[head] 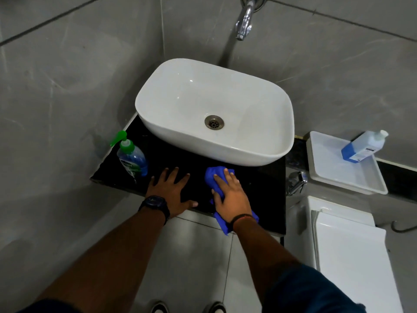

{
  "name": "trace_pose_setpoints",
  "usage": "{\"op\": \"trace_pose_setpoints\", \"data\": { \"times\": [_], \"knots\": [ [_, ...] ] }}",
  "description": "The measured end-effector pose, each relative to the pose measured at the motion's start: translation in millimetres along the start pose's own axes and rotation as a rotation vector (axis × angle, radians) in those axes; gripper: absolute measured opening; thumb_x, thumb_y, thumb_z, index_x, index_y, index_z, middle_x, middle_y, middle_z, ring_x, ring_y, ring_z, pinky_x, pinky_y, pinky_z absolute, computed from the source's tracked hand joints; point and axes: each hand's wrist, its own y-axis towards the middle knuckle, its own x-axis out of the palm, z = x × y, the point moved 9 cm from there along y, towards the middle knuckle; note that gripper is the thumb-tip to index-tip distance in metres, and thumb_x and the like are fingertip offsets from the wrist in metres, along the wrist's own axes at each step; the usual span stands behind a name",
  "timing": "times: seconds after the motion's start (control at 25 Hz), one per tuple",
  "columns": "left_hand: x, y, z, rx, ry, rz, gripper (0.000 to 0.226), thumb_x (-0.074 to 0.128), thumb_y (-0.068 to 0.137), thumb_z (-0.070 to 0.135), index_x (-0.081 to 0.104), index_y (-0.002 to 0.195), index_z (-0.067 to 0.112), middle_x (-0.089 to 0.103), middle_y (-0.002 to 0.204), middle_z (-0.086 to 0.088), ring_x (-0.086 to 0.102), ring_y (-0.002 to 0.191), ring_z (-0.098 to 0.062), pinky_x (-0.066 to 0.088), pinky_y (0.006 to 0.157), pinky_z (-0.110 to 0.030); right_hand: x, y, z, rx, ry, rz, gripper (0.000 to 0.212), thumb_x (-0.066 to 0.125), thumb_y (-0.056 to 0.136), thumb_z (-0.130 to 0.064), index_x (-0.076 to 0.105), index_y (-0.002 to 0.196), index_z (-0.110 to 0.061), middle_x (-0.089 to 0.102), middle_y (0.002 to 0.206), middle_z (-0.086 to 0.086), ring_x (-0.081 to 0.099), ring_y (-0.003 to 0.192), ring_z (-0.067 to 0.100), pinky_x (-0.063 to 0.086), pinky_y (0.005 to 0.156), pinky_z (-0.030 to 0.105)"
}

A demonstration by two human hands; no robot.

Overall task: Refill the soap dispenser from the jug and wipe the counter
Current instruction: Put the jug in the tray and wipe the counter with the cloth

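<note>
A black counter [261, 186] carries a white basin [246, 154]. At the counter's left end stands the soap dispenser [132, 158], a clear bottle with blue liquid and a green pump. My right hand [230, 195] presses a blue cloth [213, 177] flat on the counter in front of the basin. My left hand [172, 190] lies flat on the counter with fingers spread, holding nothing, just right of the dispenser. The jug [363, 146], a clear bottle with blue liquid and a white cap, leans in a white tray [338, 177] to the right.
A chrome tap [244, 19] juts from the grey tiled wall above the basin. A chrome valve [296, 182] sits right of the counter. Below the tray is a white toilet cistern [352, 251]. My shoes [188, 308] show on the tiled floor.
</note>
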Motion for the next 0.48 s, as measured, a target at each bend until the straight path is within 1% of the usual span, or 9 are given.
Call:
{"op": "trace_pose_setpoints", "data": {
  "times": [0.04,0.08,0.12,0.16,0.2,0.28,0.36,0.4,0.48],
  "knots": [
    [0.5,-0.3,0.2,0.010,0.009,0.013,0.091,0.047,0.069,0.078,0.017,0.145,0.039,0.009,0.158,0.000,0.006,0.142,-0.030,0.013,0.112,-0.057,-8.0,-6.2,16.0,0.010,0.003,0.007,0.050,0.057,0.092,-0.024,0.047,0.141,-0.020,0.030,0.156,0.012,0.024,0.145,0.030,0.019,0.119,0.039],
    [0.7,0.2,-0.1,0.014,0.014,0.020,0.091,0.046,0.070,0.079,0.017,0.146,0.038,0.010,0.157,-0.001,0.006,0.142,-0.031,0.013,0.111,-0.057,-19.5,-12.5,38.4,0.081,0.010,0.047,0.049,0.058,0.092,-0.024,0.049,0.140,-0.020,0.031,0.156,0.010,0.025,0.144,0.029,0.021,0.119,0.038],
    [0.6,1.2,0.6,0.021,0.015,0.027,0.090,0.045,0.071,0.078,0.018,0.146,0.036,0.011,0.157,-0.002,0.006,0.142,-0.031,0.013,0.111,-0.057,-31.9,-19.3,62.4,0.190,0.022,0.105,0.048,0.058,0.092,-0.024,0.049,0.139,-0.020,0.031,0.156,0.009,0.026,0.144,0.029,0.022,0.119,0.038],
    [-0.3,2.7,5.5,0.050,0.013,0.036,0.088,0.045,0.073,0.076,0.020,0.146,0.033,0.013,0.157,-0.002,0.008,0.142,-0.031,0.013,0.112,-0.055,-41.9,-26.7,82.1,0.294,0.036,0.156,0.047,0.058,0.092,-0.023,0.051,0.138,-0.020,0.032,0.156,0.008,0.027,0.144,0.028,0.022,0.118,0.036],
    [-1.1,3.9,17.1,0.118,0.007,0.042,0.084,0.046,0.076,0.072,0.024,0.146,0.030,0.017,0.156,-0.003,0.011,0.142,-0.030,0.014,0.112,-0.053,-48.7,-33.0,93.3,0.351,0.060,0.190,0.046,0.060,0.091,-0.021,0.053,0.136,-0.018,0.034,0.154,0.008,0.030,0.143,0.027,0.022,0.117,0.034],
    [-4.9,2.7,59.5,0.351,-0.044,0.066,0.073,0.054,0.080,0.060,0.037,0.141,0.023,0.032,0.151,-0.007,0.025,0.140,-0.029,0.023,0.112,-0.047,-54.8,-39.2,95.6,0.336,0.156,0.227,0.041,0.063,0.089,-0.012,0.060,0.130,-0.015,0.045,0.148,0.009,0.039,0.138,0.025,0.027,0.115,0.031],
    [-10.7,4.5,116.7,0.547,-0.115,0.091,0.065,0.063,0.078,0.049,0.049,0.134,0.019,0.046,0.140,-0.011,0.042,0.129,-0.030,0.036,0.105,-0.044,-69.3,-43.4,107.3,0.347,0.280,0.315,0.037,0.065,0.086,-0.006,0.065,0.123,-0.011,0.056,0.138,0.010,0.049,0.130,0.025,0.035,0.110,0.030],
    [-12.6,9.5,146.3,0.595,-0.147,0.090,0.063,0.064,0.077,0.048,0.051,0.132,0.019,0.049,0.137,-0.010,0.046,0.124,-0.030,0.040,0.102,-0.042,-81.4,-46.8,121.6,0.396,0.329,0.387,0.036,0.065,0.087,-0.005,0.066,0.122,-0.011,0.059,0.134,0.012,0.053,0.127,0.026,0.038,0.106,0.029],
    [-14.0,23.8,208.9,0.650,-0.200,0.080,0.060,0.061,0.078,0.048,0.051,0.131,0.020,0.050,0.132,-0.007,0.048,0.119,-0.028,0.044,0.096,-0.040,-112.6,-57.7,165.3,0.540,0.400,0.549,0.034,0.065,0.087,-0.006,0.065,0.121,-0.010,0.060,0.132,0.015,0.056,0.122,0.029,0.040,0.101,0.028]
  ]
}}
